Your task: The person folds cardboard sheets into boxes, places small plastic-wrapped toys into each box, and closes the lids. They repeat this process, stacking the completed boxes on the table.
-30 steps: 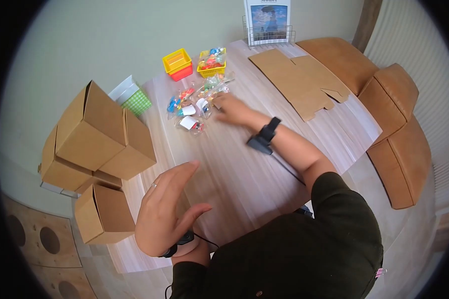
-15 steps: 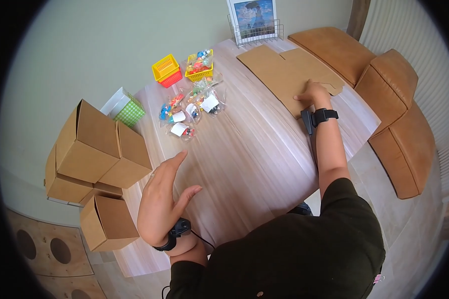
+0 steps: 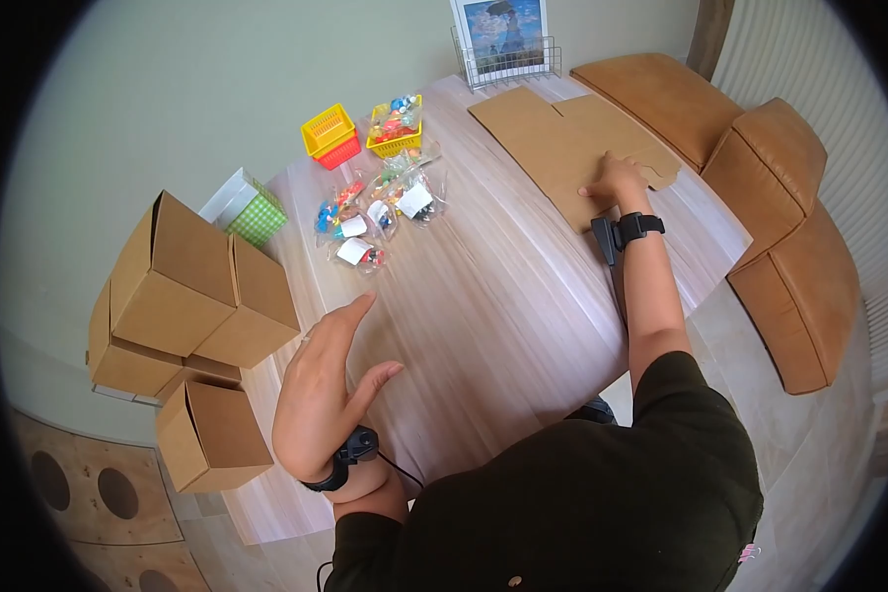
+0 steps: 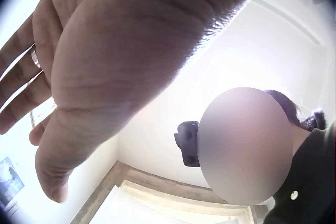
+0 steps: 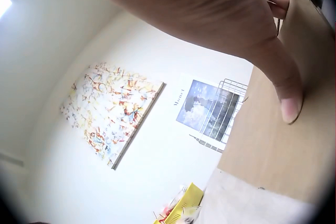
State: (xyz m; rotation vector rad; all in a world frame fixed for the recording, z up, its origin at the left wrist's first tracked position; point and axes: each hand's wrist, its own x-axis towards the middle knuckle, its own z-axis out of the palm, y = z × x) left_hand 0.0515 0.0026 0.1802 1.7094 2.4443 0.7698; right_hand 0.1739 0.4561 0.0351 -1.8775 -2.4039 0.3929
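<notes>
My right grip (image 3: 617, 183) was open fairly wide, thumb and fingers resting on the flat cardboard (image 3: 538, 148) at the right side of the bench (image 3: 464, 306), its long axis slanting from the far end near the wire rack (image 3: 553, 61) towards the near right, the cut-out edge facing right. My left grip (image 3: 318, 400) stood wide, thumb apart from the fingers, above the near left. I counted one flat sheet, one green checked box (image 3: 259, 222), three baskets (image 3: 397, 148) (two stacked), and at least four cardboard boxes (image 3: 173, 306).
</notes>
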